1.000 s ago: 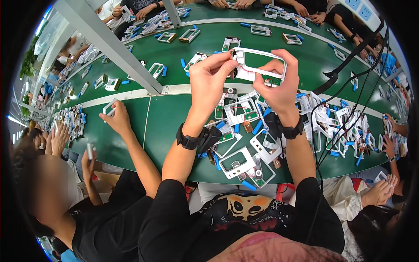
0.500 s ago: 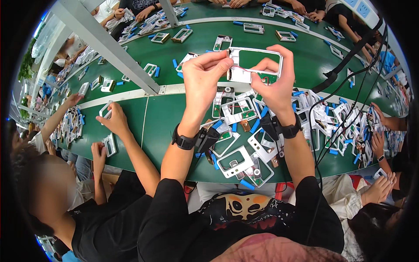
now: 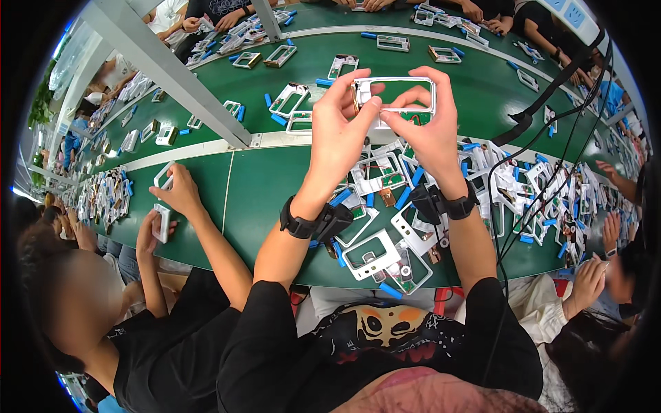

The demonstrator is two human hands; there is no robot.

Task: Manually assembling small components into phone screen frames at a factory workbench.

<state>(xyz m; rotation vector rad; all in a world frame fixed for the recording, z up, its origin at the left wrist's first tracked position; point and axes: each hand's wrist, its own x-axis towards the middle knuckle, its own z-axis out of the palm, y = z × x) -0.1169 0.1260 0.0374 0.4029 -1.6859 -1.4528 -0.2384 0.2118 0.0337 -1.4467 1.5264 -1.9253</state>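
Note:
Above the pile, both hands hold a white rectangular plastic frame (image 3: 369, 89) with a large opening. My left hand (image 3: 342, 127) grips its left end, thumb on the front, near a brown strip along that edge. My right hand (image 3: 430, 131) has its index finger along the upper right corner, with thumb and another fingertip close together at the frame's lower middle. A bit of red wire and green board shows near the right fingers; the lower part of the frame is hidden by the hands. Beneath lie more white frames (image 3: 372, 256) with blue cylinders (image 3: 390, 291) wired to them.
A large heap of frames (image 3: 544, 186) spreads to the right under hanging black cables (image 3: 497, 227). Beyond a metal rail, a green belt (image 3: 289, 79) carries scattered frames. A grey post (image 3: 186, 76) rises at left. To my left, a co-worker's hand (image 3: 182, 189) holds a white frame.
My left hand has moved right and turned, closing round the frame's left end; the right thumb has shifted inward. Frames on the belt have slid left. The co-worker at left has lifted a second frame.

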